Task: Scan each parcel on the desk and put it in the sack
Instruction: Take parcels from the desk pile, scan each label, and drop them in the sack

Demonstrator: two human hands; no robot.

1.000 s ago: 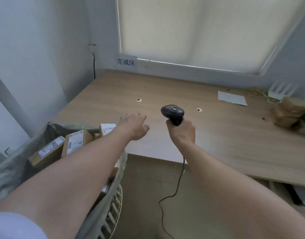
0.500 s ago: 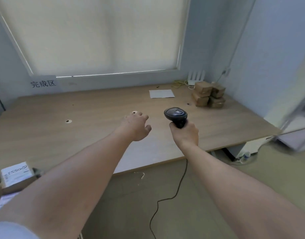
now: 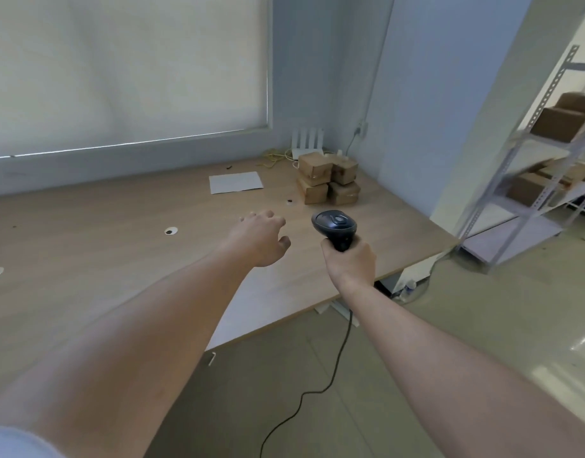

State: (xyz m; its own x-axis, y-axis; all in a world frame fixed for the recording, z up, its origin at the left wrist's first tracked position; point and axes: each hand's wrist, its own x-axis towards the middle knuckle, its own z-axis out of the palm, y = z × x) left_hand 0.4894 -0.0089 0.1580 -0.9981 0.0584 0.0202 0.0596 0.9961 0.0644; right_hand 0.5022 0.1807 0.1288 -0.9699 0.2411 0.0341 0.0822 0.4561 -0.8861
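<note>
**View swings right, sack drops out of sight**

The parcels (image 3: 329, 180) now sit stacked at one o'clock on the worktop (image 3: 119, 246), well beyond both hands. Left hand (image 3: 263, 238) reaches empty, fingers loosely spread. Right hand (image 3: 349, 259) keeps its grip wrapped round the scanner (image 3: 334, 226). Next parcel looks imminent.

Parcels (image 3: 329, 180) stand stacked on the bench (image 3: 86, 246) at its far right corner; a paper (image 3: 235, 182) lies left of them, a router (image 3: 307, 143) behind.
</note>
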